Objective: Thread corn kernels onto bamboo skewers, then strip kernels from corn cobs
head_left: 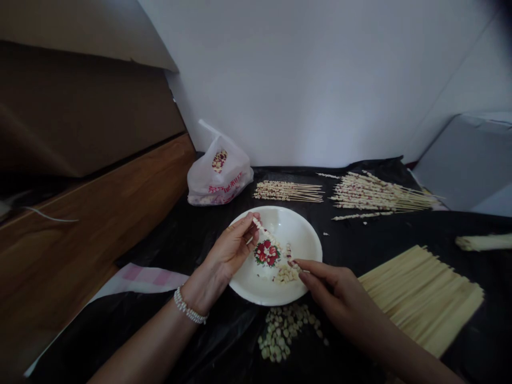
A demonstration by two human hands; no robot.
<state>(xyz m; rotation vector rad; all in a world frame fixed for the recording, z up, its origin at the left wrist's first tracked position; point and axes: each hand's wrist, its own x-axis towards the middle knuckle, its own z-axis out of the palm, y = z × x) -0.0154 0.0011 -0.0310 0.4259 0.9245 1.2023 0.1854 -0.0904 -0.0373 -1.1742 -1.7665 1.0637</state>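
Observation:
My left hand [240, 240] is closed on the upper end of a thin skewer [264, 230] strung with small whitish pieces, which slants down over the bowl. Thumb and forefinger of my right hand [326, 280] pinch a small red-and-white kernel [295, 263] near the skewer's lower end. Beneath both hands stands a white bowl [296, 221] with a red flower print at its bottom. A little heap of pale kernels [286, 275] lies inside it, by my right fingertips. The skewer's tip is too blurred to make out.
Greenish flat pieces [276, 333] lie before the bowl on black sheeting [172, 320]. Bare sticks [424, 298] lie at right. Behind are two piles of strung skewers [276, 189] [368, 194] and a plastic bag [220, 176] of kernels. A wooden panel [100, 213] borders the left.

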